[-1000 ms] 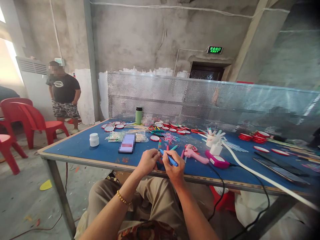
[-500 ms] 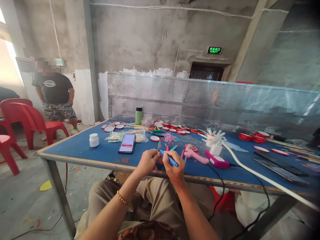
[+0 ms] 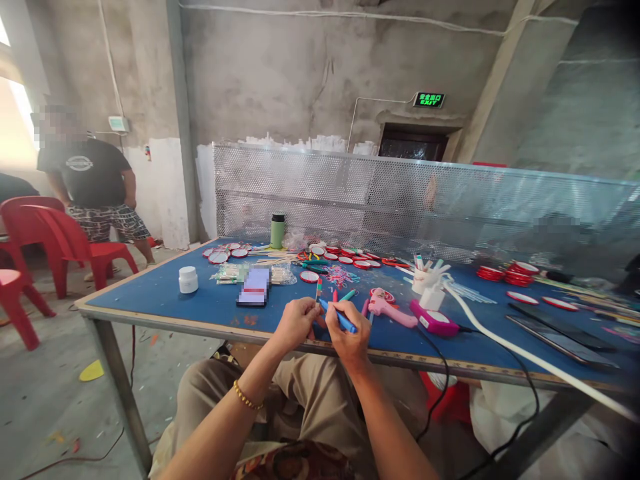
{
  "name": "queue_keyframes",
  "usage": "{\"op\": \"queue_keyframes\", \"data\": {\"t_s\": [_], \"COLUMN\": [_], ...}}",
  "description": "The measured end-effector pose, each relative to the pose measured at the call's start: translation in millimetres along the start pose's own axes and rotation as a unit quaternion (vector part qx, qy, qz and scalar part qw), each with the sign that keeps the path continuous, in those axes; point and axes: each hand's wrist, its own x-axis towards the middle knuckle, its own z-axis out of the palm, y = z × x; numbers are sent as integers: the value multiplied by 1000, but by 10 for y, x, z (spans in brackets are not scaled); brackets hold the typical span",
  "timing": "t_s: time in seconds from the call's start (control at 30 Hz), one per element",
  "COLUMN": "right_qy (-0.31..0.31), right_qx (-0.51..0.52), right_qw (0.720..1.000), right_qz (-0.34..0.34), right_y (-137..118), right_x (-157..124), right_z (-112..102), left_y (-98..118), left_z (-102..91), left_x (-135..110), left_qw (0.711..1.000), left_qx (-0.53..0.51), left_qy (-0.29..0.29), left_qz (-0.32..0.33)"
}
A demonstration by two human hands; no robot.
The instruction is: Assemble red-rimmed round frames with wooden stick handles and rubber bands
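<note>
Near the front edge of the table, my left hand (image 3: 296, 323) is closed on a thin stick with red and green bands (image 3: 319, 289), which stands up out of the fingers. My right hand (image 3: 350, 339) grips a blue marker pen (image 3: 344, 321) like a writing tool, its tip pointing at the stick. Whether the tip touches the stick I cannot tell. Just beyond the hands lie a red marker (image 3: 335, 295) and a green marker (image 3: 347, 295). To the right rests a pink glue-gun-like tool (image 3: 390, 310).
On the blue table (image 3: 150, 293) are a phone (image 3: 254, 288), a white jar (image 3: 188, 281), a green bottle (image 3: 277, 232), red-rimmed discs (image 3: 309, 277) and a purple box (image 3: 434, 319). A white hose (image 3: 480, 327) crosses the right side. A perforated metal screen (image 3: 310, 193) stands behind. A person (image 3: 90, 180) stands left.
The standing person at the left has shifted further left and leans. My hands, the stick and the blue marker pen stay almost in the same place.
</note>
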Motion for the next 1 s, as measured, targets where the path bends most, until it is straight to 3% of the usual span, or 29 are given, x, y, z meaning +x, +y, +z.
{"op": "queue_keyframes", "data": {"t_s": [1.0], "right_qy": [-14], "right_qx": [-6], "right_qw": [1000], "right_qz": [2], "right_y": [14], "right_x": [-33], "right_z": [-3], "left_y": [-11], "left_z": [-9], "left_x": [0], "left_qw": [1000], "left_qx": [-23], "left_qy": [0], "left_qz": [-16]}}
